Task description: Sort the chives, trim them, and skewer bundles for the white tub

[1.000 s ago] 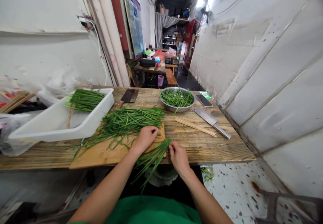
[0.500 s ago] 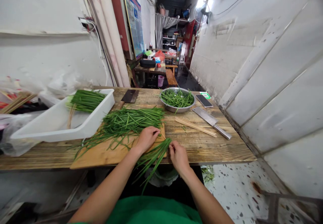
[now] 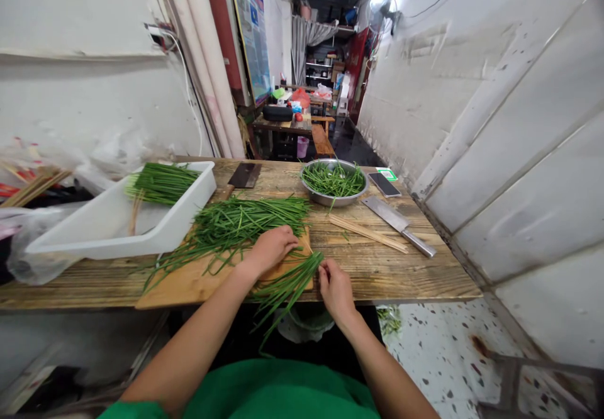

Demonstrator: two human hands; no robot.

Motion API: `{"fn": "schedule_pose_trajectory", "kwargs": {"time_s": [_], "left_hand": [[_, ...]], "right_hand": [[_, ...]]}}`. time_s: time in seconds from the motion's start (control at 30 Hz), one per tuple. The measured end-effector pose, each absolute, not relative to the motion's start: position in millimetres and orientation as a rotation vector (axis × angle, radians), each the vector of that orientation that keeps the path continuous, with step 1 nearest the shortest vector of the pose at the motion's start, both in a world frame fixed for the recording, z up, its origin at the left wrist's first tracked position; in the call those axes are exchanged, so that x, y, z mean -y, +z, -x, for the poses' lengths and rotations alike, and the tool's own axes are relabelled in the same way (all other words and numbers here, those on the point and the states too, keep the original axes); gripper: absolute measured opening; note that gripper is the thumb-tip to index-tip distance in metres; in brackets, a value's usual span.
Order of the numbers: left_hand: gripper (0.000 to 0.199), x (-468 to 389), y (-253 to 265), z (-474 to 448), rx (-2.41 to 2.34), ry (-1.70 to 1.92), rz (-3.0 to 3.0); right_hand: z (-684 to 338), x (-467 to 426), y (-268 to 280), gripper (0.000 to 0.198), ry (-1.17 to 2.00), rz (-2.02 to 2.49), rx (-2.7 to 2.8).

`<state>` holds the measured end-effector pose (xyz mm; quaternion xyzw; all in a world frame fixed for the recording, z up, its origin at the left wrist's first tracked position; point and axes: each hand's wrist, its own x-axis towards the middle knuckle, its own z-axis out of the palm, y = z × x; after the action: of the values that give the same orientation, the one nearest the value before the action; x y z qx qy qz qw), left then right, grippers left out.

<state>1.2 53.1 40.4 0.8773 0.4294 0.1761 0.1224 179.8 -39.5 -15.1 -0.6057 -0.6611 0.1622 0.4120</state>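
My right hand pinches the gathered end of a small bunch of garlic chives, whose loose ends hang over the table's front edge. A thin pale stick, like a bamboo skewer, shows by that gathered end. My left hand is closed over the cutting board, with a short green chive end at its fingertips. Behind it lies a large heap of loose chives, spread across the board's back edge.
A white tray with bundled chives stands left. A dark-bladed cleaver lies behind the heap. To the right are a metal bowl of green stalks, loose skewers, a metal-handled cleaver and a phone.
A green chive end now shows at my left fingertips, which were over the pale stick before. My right hand keeps its pinch on the small bunch. The view has shifted slightly.
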Motion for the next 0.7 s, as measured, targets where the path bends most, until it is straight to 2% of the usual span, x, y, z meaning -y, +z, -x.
{"fn": "schedule_pose_trajectory", "kwargs": {"time_s": [0.2,0.43,0.7], "left_hand": [[0.006,-57.8,37.6,-11.4,-1.306,0.451,-2.503],[0.018,-57.9,32.6,-9.7,-1.429,0.597,-2.417],[0.015,-62.6,37.2,-2.2,-1.411,0.358,-2.622]], "right_hand": [[-183.9,47.5,-14.2,0.019,0.440,1.554,1.685],[-184.6,47.8,-13.8,0.020,0.406,1.570,1.711],[-184.3,45.6,-17.3,0.019,0.417,1.576,1.716]]}}
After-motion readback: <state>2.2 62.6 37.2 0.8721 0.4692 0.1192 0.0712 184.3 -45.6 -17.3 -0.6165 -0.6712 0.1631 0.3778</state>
